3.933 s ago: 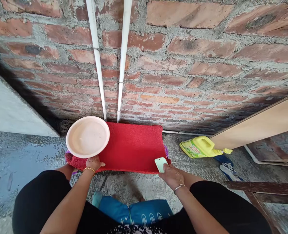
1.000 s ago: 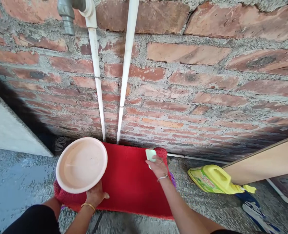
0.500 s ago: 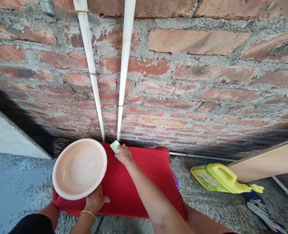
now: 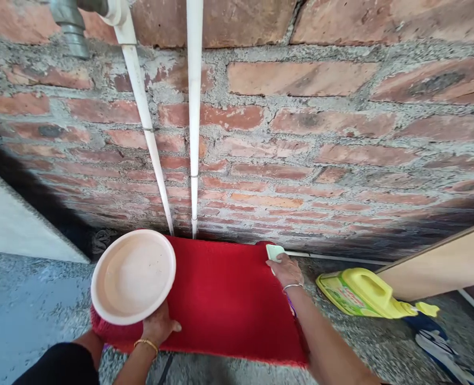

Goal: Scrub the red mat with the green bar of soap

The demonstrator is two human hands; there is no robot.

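Head view, right hand, pale block (gripped)

I see 1 digit of the left hand, the thumb; the round pale-pink plastic basin hides the others. The right hand partly covers a flat pale-green block. Beyond the left fingers, my feed's top edge crops a grey metal tap.

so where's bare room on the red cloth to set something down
The red cloth is bare across its middle, between the pink basin and the right hand with its green bar. Crowded: the left end, at basin and left hand, and far right corner.
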